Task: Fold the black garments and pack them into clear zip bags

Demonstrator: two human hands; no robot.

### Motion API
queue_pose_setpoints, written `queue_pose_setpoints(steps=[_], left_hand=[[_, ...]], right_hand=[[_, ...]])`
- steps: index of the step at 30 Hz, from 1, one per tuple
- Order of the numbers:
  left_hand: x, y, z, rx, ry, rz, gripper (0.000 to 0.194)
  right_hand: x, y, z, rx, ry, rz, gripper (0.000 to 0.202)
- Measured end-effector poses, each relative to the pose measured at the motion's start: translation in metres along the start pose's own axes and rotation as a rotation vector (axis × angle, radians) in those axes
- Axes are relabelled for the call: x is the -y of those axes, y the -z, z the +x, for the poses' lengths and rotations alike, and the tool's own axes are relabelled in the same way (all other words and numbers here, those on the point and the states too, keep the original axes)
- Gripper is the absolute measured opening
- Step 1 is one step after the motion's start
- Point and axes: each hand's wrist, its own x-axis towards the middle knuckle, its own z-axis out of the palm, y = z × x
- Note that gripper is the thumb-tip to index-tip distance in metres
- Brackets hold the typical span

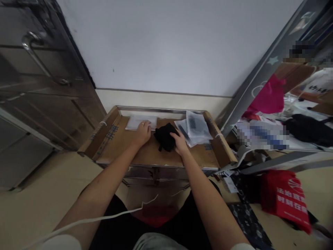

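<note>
A dark, bunched cloth-like item lies on the cardboard-covered table. My right hand grips its right side, thumb on top and the other fingers mostly hidden beneath. To the left, my left hand rests at the near right edge of a stack of clear plastic bags, fingers spread a little and apart from the black item. Right of the black item, more clear bags lie fanned out and overlapping.
Raised cardboard flaps border the table on both sides. A metal door with a handle is on the left. At the right stand shelves with a pink bag; a red bag lies below. A white cable crosses my lap.
</note>
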Motion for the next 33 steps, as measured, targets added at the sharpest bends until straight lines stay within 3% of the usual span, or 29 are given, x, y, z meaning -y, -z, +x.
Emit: queue_pose_setpoints(steps=[4, 7, 10, 13, 18, 22, 24, 26, 29, 33], left_hand=[[-0.042, 0.005, -0.03, 0.162, -0.264, -0.056, 0.071], [-0.06, 0.009, -0.04, 0.251, -0.365, -0.047, 0.073], [-0.063, 0.01, -0.042, 0.275, -0.327, -0.06, 0.061], [-0.059, 0.008, -0.044, 0.248, -0.204, -0.133, 0.043], [-0.05, 0.003, -0.046, 0.095, 0.054, -0.273, 0.025], [-0.032, 0.002, -0.038, -0.249, 0.354, -0.41, 0.022], [-0.017, 0.001, -0.033, -0.374, 0.476, -0.51, 0.026], [-0.004, -0.001, -0.03, -0.403, 0.556, -0.586, 0.029], [0.002, -0.002, -0.032, -0.378, 0.554, -0.562, 0.03], [-0.022, 0.006, -0.042, -0.38, 0.27, -0.333, 0.057]], right_hand=[[0.005, 0.0, -0.006, 0.047, -0.064, -0.015, 0.037], [0.006, 0.001, -0.009, 0.087, -0.076, 0.003, 0.038], [0.006, 0.002, -0.012, 0.16, -0.085, -0.008, 0.04], [0.01, 0.001, -0.016, 0.192, -0.114, -0.038, 0.045], [0.013, 0.002, -0.017, 0.134, -0.112, -0.029, 0.063], [0.007, 0.007, -0.013, 0.112, -0.095, -0.04, 0.085], [0.003, 0.01, -0.011, 0.062, -0.079, -0.047, 0.084], [0.0, 0.011, -0.009, 0.028, -0.053, -0.056, 0.072], [-0.003, 0.013, -0.008, 0.079, -0.025, -0.094, 0.057], [-0.004, 0.014, -0.008, 0.154, 0.023, -0.116, 0.062]])
